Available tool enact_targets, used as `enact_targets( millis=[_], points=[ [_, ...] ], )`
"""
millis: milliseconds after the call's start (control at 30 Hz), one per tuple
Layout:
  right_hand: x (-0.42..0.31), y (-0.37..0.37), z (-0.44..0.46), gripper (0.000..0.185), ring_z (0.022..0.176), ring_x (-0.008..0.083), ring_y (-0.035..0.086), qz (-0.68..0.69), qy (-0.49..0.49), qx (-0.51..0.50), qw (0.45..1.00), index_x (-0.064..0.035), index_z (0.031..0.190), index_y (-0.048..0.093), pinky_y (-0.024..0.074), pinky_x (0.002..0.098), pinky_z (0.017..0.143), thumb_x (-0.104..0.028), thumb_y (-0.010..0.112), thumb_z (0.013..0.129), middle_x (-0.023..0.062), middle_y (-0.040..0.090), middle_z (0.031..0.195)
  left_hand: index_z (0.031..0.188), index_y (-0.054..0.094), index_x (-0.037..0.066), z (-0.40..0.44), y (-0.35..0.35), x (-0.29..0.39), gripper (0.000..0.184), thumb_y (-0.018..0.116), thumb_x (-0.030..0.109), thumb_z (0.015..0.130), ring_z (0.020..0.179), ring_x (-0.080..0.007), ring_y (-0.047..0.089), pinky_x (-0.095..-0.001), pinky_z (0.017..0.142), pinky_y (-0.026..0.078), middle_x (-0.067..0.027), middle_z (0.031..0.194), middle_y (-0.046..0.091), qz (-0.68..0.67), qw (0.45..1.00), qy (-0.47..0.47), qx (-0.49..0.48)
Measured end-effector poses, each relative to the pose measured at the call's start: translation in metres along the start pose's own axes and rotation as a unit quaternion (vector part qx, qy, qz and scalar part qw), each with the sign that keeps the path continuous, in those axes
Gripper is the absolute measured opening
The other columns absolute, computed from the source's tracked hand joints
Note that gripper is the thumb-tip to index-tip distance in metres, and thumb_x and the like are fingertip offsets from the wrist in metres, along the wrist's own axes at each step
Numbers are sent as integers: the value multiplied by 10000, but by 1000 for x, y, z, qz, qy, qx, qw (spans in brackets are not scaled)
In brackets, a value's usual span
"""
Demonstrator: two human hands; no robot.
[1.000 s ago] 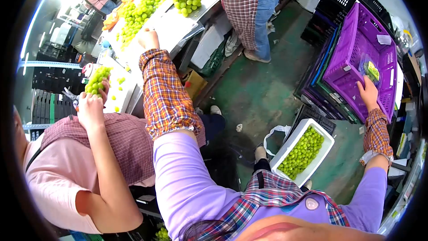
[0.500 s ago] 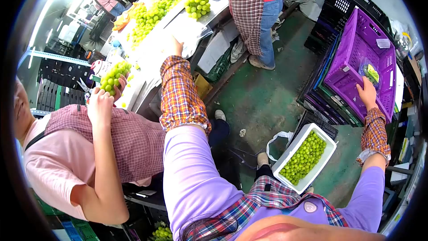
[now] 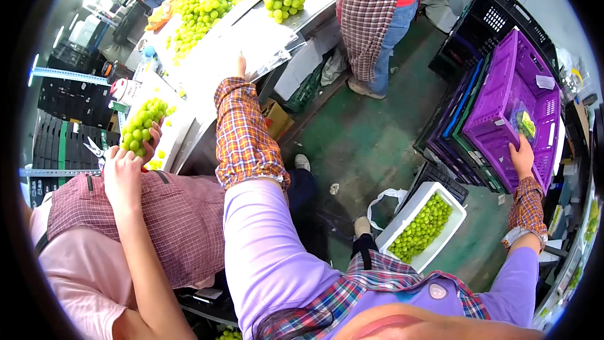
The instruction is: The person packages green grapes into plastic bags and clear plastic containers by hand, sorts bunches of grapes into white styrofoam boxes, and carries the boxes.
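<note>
My right hand (image 3: pixel 521 158) is closed at the lower edge of a clear plastic pack (image 3: pixel 523 123) with a yellow-green label. That pack is at the purple crate (image 3: pixel 487 123), by its near side. My left hand (image 3: pixel 241 67) reaches over the glaring white worktable (image 3: pixel 211 69). A thumb shows there, but bright light washes out the other fingers. Clear plastic (image 3: pixel 280 58) lies just right of this hand. Below me on the floor side is a white foam box (image 3: pixel 448 239) holding loose green grapes (image 3: pixel 423 230).
To my left, a co-worker in a checked apron (image 3: pixel 151 220) holds a grape bunch (image 3: pixel 143 124) and scissors (image 3: pixel 94 148). Another person (image 3: pixel 371 25) stands at the table's far side. Heaped grapes (image 3: pixel 211 6) cover its back. Stacked crates (image 3: pixel 450 135) support the purple one.
My view has shifted, so the table and crates sit differently in it. My right hand stays at the plastic pack. The co-worker's hands and grape bunch appear lower and further left.
</note>
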State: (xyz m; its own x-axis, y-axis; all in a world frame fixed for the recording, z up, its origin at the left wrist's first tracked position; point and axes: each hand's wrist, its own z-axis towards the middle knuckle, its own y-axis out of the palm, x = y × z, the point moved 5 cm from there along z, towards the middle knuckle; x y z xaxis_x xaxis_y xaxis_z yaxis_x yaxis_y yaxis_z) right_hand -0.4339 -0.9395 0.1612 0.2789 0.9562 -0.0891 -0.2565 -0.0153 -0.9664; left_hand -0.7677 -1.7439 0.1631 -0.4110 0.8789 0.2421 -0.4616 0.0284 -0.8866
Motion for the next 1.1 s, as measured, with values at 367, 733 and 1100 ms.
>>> enact_targets(
  millis=[367, 733, 1100],
  points=[
    [3, -1, 0, 260, 856, 368, 576, 20, -12, 11, 1000, -71, 972, 538, 451, 429, 714, -231, 620, 784, 163, 600, 878, 829, 658, -16, 52, -142, -23, 181, 585, 147, 805, 680, -292, 632, -380, 644, 481, -167, 767, 662, -329, 842, -52, 424],
    [-19, -27, -13, 598, 1144, 350, 445, 29, -82, 109, 990, -95, 1265, 449, 361, 417, 968, -183, 657, 711, 177, 462, 1251, 823, 564, 58, -79, -194, 109, 232, 520, 260, 928, 696, -136, 552, -268, 659, 464, -37, 751, 584, -848, 513, 29, -127],
    [-30, -131, -292, 237, 870, 102, 543, 767, 86, -31, 636, -9, 1072, 556, 446, 244, 800, -65, 599, 846, 14, 561, 928, 825, 517, 93, -574, -304, 253, 86, 521, 109, 909, 629, -147, 555, -317, 639, 501, -28, 702, 543, -762, 407, -50, -501]
  ],
)
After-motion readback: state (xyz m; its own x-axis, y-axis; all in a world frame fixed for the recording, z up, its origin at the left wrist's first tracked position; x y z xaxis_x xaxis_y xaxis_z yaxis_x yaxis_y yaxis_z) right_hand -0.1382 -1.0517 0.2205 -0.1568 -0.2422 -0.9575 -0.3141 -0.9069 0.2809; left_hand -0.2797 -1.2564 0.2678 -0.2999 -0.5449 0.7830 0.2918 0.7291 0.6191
